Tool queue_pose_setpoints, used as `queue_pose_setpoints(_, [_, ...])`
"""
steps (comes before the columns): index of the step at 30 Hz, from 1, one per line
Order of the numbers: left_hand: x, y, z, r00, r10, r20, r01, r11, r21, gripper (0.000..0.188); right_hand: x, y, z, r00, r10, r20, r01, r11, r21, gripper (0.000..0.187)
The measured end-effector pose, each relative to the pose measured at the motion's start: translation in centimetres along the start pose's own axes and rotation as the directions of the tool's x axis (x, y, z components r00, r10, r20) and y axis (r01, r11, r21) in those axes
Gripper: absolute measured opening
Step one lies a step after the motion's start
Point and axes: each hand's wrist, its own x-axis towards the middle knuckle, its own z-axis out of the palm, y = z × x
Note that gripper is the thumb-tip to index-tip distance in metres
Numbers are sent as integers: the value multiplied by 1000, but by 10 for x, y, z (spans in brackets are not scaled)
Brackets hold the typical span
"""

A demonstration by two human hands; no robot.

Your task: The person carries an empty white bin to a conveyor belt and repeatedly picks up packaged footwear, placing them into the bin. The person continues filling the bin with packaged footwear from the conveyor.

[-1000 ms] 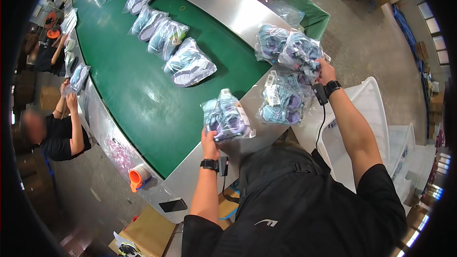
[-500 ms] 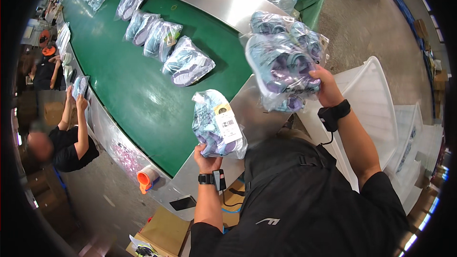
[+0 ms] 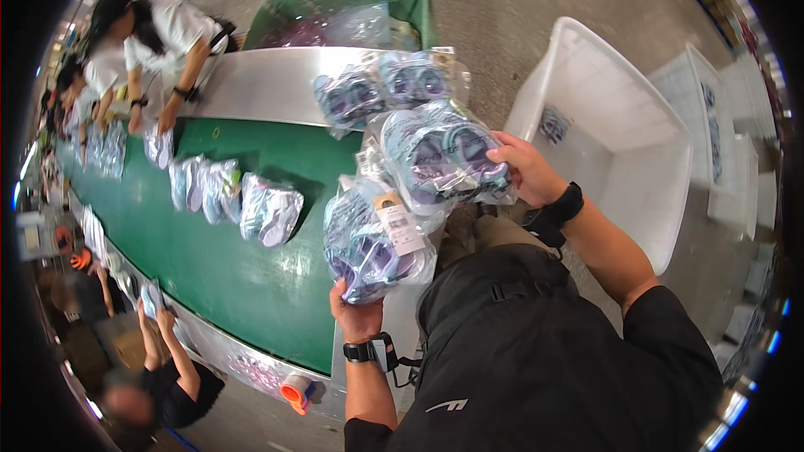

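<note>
Both grasping: left hand (image 3: pixel 358 318) lower shoe bag (image 3: pixel 353 238), right hand (image 3: pixel 534 172) upper shoe bag (image 3: pixel 427 151); now bunched as one load, apparently overlapping.

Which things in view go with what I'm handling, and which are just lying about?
Seem to go with it:
tagged bagged shoes in your left hand
second bagged pair in your right hand
bagged pairs on the metal ledge
row of bagged shoes on the green belt
white tub, possibly

Seem just lying about:
orange roll beside the belt
pinkish scraps near it
green bin
</note>
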Motion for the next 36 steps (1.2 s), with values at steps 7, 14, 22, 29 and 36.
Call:
queue_pose_setpoints(7, [31, -35, 116, 973, -214, 87, 180, 939, 294, 54, -75, -7, -122, 948, -56, -313, 85, 993, 78, 35])
queue_pose_setpoints(14, [67, -152, 207, 926, -337, 172, 172, 780, 602, 33, -155, 45, -301, 783, -52, -620, 108, 993, 53, 35])
queue_pose_setpoints(22, [92, -355, 308, 838, -542, 53, 266, 491, 829, 32, -259, 102, -489, 553, 201, -808, -114, 980, 165, 48])
queue_pose_setpoints(29, [137, -522, 400, 769, -622, 145, 153, 400, 904, 76, -296, 78, -627, 498, 167, -851, -65, 986, 156, 53])
queue_pose_setpoints(36, [161, -600, 409, 681, -601, 420, -461, 94, 882, 78, -319, 47, -716, 109, -303, -947, -353, 879, -322, 73])
